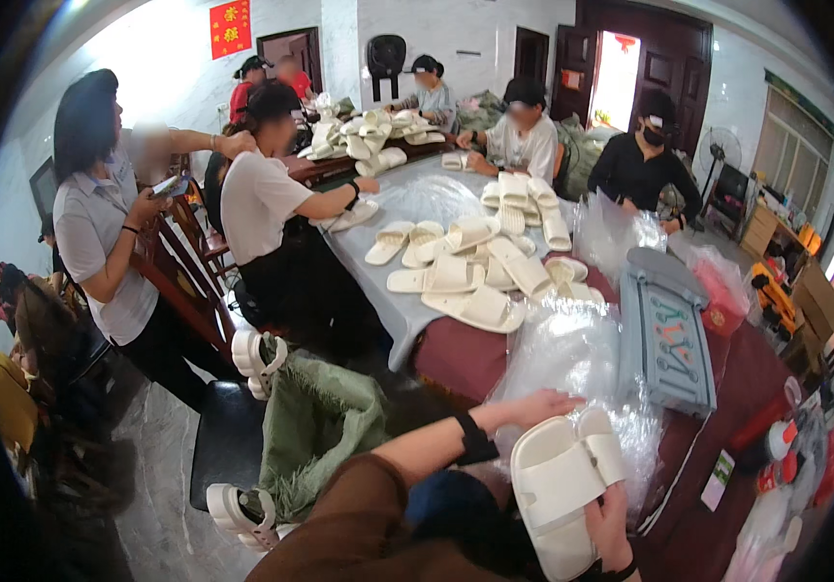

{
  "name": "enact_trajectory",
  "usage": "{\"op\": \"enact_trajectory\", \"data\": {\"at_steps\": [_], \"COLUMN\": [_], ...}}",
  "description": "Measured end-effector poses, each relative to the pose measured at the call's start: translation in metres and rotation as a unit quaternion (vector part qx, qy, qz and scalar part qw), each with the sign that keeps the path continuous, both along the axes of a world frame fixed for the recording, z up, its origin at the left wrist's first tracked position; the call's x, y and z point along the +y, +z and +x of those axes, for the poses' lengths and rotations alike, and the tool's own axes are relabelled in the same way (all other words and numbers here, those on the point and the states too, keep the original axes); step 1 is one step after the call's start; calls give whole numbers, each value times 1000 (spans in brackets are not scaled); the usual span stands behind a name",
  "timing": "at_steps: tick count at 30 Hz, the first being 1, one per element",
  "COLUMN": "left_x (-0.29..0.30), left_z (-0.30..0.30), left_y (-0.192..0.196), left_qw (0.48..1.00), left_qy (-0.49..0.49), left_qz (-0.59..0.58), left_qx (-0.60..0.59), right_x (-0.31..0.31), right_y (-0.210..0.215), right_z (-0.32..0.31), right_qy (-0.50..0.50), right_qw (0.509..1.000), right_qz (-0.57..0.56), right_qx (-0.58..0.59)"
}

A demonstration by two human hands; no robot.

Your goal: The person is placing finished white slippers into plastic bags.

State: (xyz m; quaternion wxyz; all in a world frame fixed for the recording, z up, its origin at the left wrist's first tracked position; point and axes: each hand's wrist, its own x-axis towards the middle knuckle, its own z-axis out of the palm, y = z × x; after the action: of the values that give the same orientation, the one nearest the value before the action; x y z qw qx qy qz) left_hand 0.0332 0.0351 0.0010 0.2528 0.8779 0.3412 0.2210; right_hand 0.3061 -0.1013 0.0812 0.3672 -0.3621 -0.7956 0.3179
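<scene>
A pair of cream-white slide slippers (558, 490), one laid against the other, is in my right hand (611, 529), whose fingers wrap round their side. My left hand (541, 408) stretches flat over the clear plastic bags (562, 354), just beyond the slippers. Its fingers are extended and hold nothing that I can see; whether they touch the plastic I cannot tell. Farther out, a loose heap of matching slippers (480, 267) spreads over the grey cover (407, 204) of the table.
A grey plastic case (667, 335) stands on the dark red tablecloth (727, 398) to the right. A green woven sack (325, 422) with white clogs (242, 519) lies left of my arm. Several people sit or stand round the table; another slipper pile (368, 136) is at the back.
</scene>
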Motion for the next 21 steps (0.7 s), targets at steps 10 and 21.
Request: {"op": "enact_trajectory", "data": {"at_steps": [10,21], "left_x": [-51,-92], "left_z": [-18,38], "left_y": [98,113], "left_qw": [984,975], "left_qy": [124,101], "left_qz": [-129,190], "left_qx": [-20,61], "right_x": [8,39], "right_y": [-5,4], "right_z": [16,-4], "right_qy": [-47,-98], "right_qw": [994,980], "right_qz": [35,142], "right_qx": [-90,-104]}}
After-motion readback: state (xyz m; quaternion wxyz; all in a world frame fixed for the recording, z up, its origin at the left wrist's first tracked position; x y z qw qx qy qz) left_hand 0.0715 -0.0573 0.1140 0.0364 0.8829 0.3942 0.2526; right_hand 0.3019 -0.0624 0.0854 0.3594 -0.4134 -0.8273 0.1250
